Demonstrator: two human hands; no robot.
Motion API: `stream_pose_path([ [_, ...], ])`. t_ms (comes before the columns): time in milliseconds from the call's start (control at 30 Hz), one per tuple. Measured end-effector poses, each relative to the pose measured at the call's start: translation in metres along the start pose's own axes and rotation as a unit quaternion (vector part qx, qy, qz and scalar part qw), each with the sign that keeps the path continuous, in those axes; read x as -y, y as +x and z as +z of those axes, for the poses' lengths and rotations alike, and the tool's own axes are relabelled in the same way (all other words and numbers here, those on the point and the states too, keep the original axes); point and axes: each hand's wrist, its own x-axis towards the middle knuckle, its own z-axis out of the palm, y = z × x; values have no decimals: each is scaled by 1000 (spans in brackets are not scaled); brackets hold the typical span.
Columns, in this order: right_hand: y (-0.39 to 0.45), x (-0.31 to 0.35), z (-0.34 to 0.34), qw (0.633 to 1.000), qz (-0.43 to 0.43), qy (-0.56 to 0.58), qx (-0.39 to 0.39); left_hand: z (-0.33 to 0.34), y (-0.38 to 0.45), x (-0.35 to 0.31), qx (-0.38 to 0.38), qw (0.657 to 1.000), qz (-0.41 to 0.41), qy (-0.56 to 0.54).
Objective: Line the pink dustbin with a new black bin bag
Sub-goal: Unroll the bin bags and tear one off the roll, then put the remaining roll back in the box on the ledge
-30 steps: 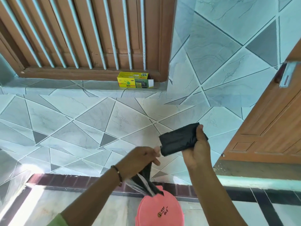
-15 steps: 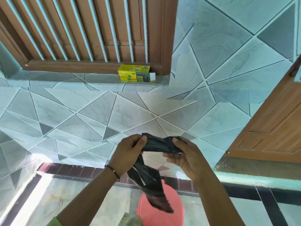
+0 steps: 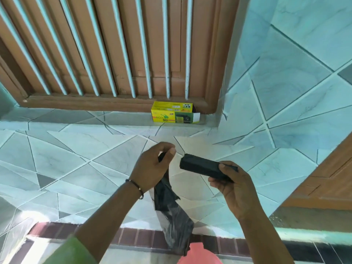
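Note:
My left hand (image 3: 154, 164) pinches the top of a single black bin bag (image 3: 171, 216), which hangs down crumpled toward the floor. My right hand (image 3: 234, 185) grips a black roll of bin bags (image 3: 200, 166), held level a short gap to the right of the left hand. The hanging bag and the roll are apart. Only the rim of the pink dustbin (image 3: 198, 257) shows at the bottom edge, just under the bag's lower end.
A yellow bin-bag box (image 3: 174, 115) stands open on the tiled ledge below a brown wooden window with pale bars (image 3: 118, 54). A brown door (image 3: 327, 178) is at the right. A dark brick-pattern strip (image 3: 133, 237) runs along the wall's foot.
Half a second ago both hands held the bag and roll together. Now they have drawn apart: the bag hangs free from my left hand and the roll stays in my right.

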Motion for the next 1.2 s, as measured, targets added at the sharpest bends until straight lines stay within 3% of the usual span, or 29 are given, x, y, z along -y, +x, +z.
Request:
stream_pose_path([
  [167, 13, 1, 11, 999, -22, 25, -27, -28, 78, 5, -52, 987, 39, 148],
  [267, 17, 1, 17, 998, -38, 24, -35, -39, 121, 10, -18, 964, 0, 265],
  [467, 20, 7, 22, 996, -61, 6, -61, -31, 170, 30, 120, 922, -25, 367],
  [567, 19, 13, 28, 994, -92, -6, -63, -33, 162, 33, 84, 943, 0, 321],
  [633, 17, 17, 35, 984, -147, -72, -65, -36, 147, 33, 54, 966, 32, 252],
  [767, 13, 33, 56, 931, -299, -189, -84, -35, 108, 36, 14, 981, 84, 174],
  [900, 16, 45, 64, 877, -383, -277, -82, -39, 92, 40, -1, 992, 67, 109],
  [1033, 15, 41, 62, 843, -405, -350, -52, -45, 90, 47, -26, 997, 28, 63],
  [1200, 17, 36, 60, 840, -385, -381, -24, -47, 85, 48, -28, 999, 24, 17],
])
